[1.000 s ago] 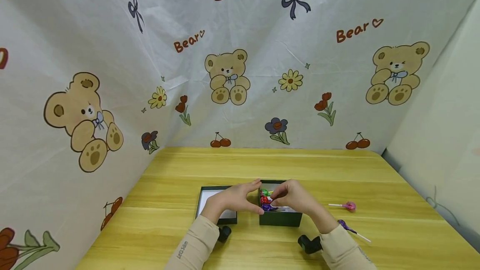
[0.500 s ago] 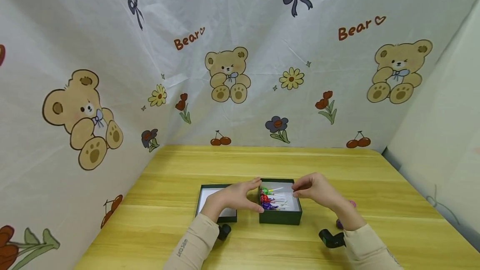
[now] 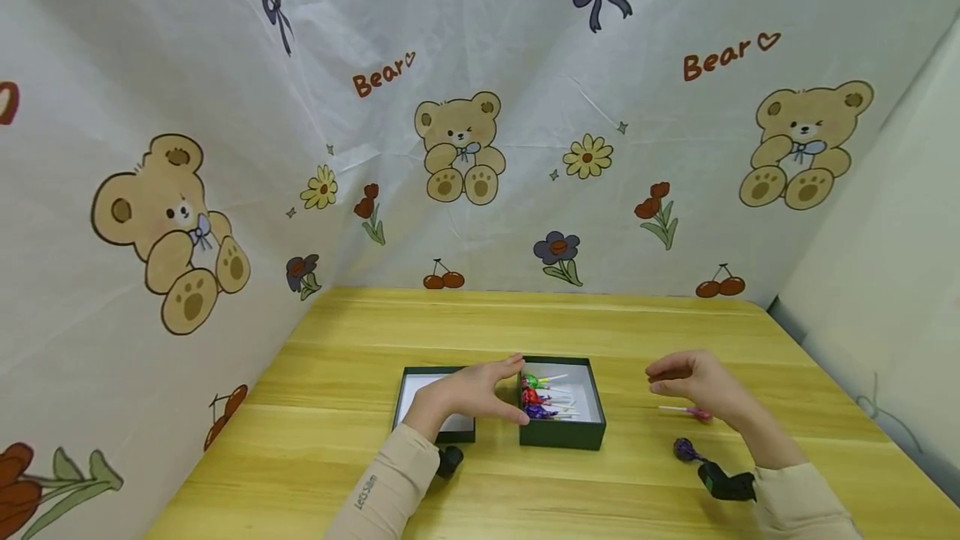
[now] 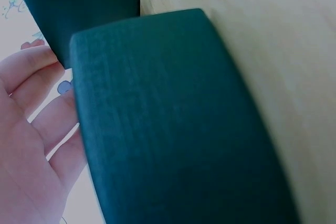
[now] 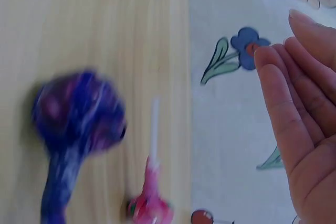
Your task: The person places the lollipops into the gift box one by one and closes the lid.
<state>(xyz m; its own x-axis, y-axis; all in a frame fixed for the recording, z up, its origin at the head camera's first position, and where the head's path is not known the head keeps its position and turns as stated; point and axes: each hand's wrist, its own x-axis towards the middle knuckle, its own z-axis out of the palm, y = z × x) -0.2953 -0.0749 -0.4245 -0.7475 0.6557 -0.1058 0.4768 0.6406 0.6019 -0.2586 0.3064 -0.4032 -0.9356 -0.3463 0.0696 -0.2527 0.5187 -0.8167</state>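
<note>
My left hand (image 3: 468, 394) has its thumb and fingers spread along the left wall of a dark green box (image 3: 562, 437), fingertips right at its rim. Inside the white-lined box lie green (image 3: 531, 380), red (image 3: 532, 397) and purple (image 3: 538, 412) wrapped lollipops, sticks pointing right. My right hand (image 3: 701, 383) hovers to the right of the box, holding nothing, thumb and fingers gently bent. Below it on the table lie a pink lollipop (image 5: 149, 208) and, nearer, a purple lollipop (image 5: 79, 114). In the left wrist view, fingers (image 4: 31, 72) reach the green box's corner.
A shallow green box lid (image 3: 465, 437), white inside, lies left of the box, partly hidden by my left forearm. Black wrist cameras (image 3: 726, 483) hang under both wrists. A bear-printed curtain (image 3: 510, 215) rises behind the wooden table (image 3: 360, 340).
My right hand has come out of the box and moved right, over to the loose lollipops, uncovering those in the box. My left hand has stayed at the box's left wall.
</note>
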